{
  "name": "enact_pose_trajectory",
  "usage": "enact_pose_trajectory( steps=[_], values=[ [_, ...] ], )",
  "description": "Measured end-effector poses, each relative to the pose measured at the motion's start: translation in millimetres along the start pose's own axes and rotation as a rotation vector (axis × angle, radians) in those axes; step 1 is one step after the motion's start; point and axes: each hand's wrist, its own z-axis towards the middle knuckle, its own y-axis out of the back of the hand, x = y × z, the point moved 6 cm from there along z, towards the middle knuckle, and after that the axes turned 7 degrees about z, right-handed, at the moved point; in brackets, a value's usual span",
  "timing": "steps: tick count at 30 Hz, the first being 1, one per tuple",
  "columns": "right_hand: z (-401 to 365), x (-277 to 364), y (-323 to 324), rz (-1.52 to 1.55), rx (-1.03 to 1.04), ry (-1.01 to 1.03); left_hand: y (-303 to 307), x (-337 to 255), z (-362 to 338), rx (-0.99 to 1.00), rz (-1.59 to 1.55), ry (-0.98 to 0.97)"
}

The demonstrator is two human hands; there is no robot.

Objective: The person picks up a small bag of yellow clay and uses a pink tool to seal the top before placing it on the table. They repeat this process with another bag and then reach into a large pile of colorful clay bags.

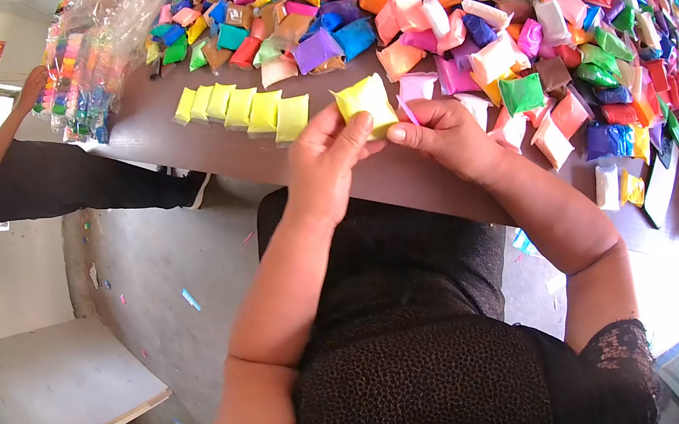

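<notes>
My left hand [323, 159] pinches a yellow packet [365, 103] between thumb and fingers, held up above the near edge of the table. The packet looks like soft, pillow-shaped modelling clay in clear film. Close at its right side, my right hand [446, 138] is closed on a thin pink-purple plastic stick [406, 108], its thumb tip right by the packet's lower corner. To the left, several matching yellow packets [264, 111] lie in a neat slanting row on the table.
A large heap of multicoloured packets [523, 96] covers the far and right parts of the brown table [170, 164]. Clear bags of more packets [73, 81] stand at the far left. Another person [37, 177] is beside the table's left end. A dark phone-like object [662, 174] lies at the right edge.
</notes>
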Motion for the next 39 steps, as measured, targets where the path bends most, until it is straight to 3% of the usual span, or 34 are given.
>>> enact_pose_trajectory(
  steps=[2,3,5,6,9,13,17,19,22,25,27,29,30,36,39],
  values=[
    [0,5,9,-0.137,-0.158,0.037,5,-11,4,0.021,0.214,0.025],
    [2,2,12,-0.135,-0.161,0.034,9,-14,2,0.022,0.215,0.029],
    [6,2,19,-0.038,-0.201,0.178,7,-18,1,0.139,0.498,0.003],
    [7,6,16,-0.082,-0.135,0.257,3,-21,1,0.169,0.624,-0.098],
    [6,-1,8,-0.193,-0.004,0.193,-5,-20,-5,0.176,0.728,-0.075],
    [3,1,7,-0.075,0.017,-0.012,-2,-24,-8,0.152,0.488,-0.11],
    [1,1,1,-0.001,0.04,-0.033,7,-19,-9,0.156,0.599,-0.139],
    [-1,3,-1,0.01,0.076,-0.064,14,-9,-6,0.15,0.568,0.003],
    [0,1,0,-0.025,0.048,-0.058,23,-15,-2,0.051,0.479,-0.005],
    [0,4,1,0.021,0.036,-0.051,19,-20,-2,0.048,0.2,-0.1],
    [0,-1,1,0.067,0.036,-0.035,10,-20,-7,0.097,0.178,-0.166],
    [3,0,2,0.111,0.04,-0.017,6,-3,-10,0.166,0.201,-0.017],
    [4,3,1,0.134,0.042,0.018,9,3,-9,0.104,0.207,0.067],
    [5,-2,16,0.17,-0.12,0.06,17,1,-9,0.075,0.215,0.063],
    [4,-6,19,0.133,-0.076,0.042,15,-1,-12,0.09,0.168,0.081]
  ],
)
